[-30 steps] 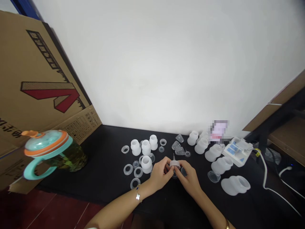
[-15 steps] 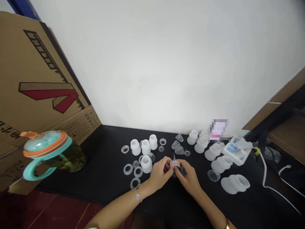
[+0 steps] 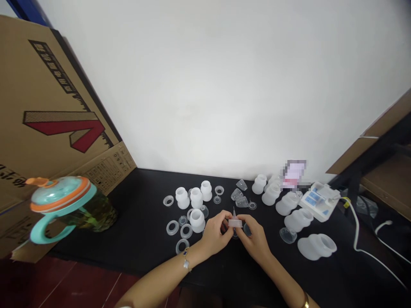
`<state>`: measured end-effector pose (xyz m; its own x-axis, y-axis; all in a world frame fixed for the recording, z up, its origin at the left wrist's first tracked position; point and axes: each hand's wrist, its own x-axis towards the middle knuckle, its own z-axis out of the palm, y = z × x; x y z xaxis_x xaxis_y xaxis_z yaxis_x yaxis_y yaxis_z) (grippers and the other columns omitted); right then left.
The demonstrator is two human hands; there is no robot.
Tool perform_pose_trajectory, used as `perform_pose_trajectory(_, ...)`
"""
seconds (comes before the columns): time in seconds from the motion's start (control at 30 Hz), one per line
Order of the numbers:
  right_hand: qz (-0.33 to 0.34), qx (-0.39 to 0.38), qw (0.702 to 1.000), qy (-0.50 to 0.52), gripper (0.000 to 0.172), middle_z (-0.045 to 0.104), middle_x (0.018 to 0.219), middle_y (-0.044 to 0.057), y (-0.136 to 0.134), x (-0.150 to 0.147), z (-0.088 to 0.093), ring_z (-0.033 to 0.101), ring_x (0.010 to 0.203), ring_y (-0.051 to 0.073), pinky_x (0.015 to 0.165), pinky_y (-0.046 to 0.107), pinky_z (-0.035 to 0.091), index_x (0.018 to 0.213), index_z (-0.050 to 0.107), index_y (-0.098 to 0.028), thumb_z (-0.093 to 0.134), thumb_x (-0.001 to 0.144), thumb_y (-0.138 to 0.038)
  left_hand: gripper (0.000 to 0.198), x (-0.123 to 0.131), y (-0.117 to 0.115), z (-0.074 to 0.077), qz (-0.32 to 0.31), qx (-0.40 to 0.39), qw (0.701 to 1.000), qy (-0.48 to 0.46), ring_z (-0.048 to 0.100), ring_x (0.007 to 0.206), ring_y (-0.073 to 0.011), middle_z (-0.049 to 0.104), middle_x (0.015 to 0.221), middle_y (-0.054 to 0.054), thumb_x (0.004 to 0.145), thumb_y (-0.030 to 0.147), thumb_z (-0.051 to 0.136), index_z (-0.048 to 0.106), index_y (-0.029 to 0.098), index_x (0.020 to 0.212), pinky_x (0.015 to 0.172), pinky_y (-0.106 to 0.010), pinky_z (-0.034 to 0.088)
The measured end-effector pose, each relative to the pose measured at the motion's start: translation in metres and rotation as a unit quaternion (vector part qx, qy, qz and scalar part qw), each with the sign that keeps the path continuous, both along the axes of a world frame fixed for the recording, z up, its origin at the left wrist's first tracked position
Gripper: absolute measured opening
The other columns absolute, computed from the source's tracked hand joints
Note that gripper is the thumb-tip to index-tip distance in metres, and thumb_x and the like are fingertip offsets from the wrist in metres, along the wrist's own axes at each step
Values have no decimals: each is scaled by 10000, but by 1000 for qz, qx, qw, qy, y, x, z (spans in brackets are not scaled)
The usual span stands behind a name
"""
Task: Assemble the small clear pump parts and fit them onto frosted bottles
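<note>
Between the fingertips of my left hand (image 3: 214,233) and my right hand (image 3: 255,237), I hold a translucent nozzle cap (image 3: 235,223) with its thin spout pointing up. Both hands pinch it from opposite sides, low over the black table. Left of my left hand stands a white plastic bottle (image 3: 197,220) with an open mouth. Several clear rings, such as one ring (image 3: 186,231), lie beside that bottle. Beyond my hands are a few clear cone-shaped caps (image 3: 242,201) and a small spouted disc (image 3: 252,205). Part of a clear piece under my fingers is hidden.
Several white bottles (image 3: 317,247) lie or stand on the right of the black table (image 3: 138,214), with a clear lid (image 3: 288,235) among them. Behind them is a white power strip (image 3: 321,202) with cables. A large lidded jug (image 3: 86,209) and a cardboard box (image 3: 64,85) are on the left.
The nozzle cap has tilted slightly between my fingertips, so more of its ridged side faces me. My hands stay in nearly the same place.
</note>
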<state>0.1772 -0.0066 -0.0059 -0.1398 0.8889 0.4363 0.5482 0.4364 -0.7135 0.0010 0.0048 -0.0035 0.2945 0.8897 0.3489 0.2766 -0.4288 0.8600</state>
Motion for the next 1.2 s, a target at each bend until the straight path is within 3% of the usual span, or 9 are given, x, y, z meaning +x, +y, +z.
perform_pose_trajectory(0.57, 12, -3, 1000, 4, 86, 727, 874, 30, -1, -1, 1, 695, 812, 214, 729, 297, 527, 931, 660, -230, 576, 911, -229, 61, -1, 0, -1, 3, -6, 1000, 1, 560, 612, -123, 577, 712, 39, 860, 157, 585, 564, 205, 891, 577, -207, 425)
perform_pose_trajectory(1.2, 16, -13, 1000, 0, 85, 708, 842, 19, -2, -2, 0, 674, 778, 199, 708, 282, 505, 896, 639, -226, 560, 925, -240, 61, 1, -1, 1, 8, -16, 1000, 12, 552, 579, -123, 566, 669, 47, 851, 171, 582, 536, 211, 854, 521, -201, 360)
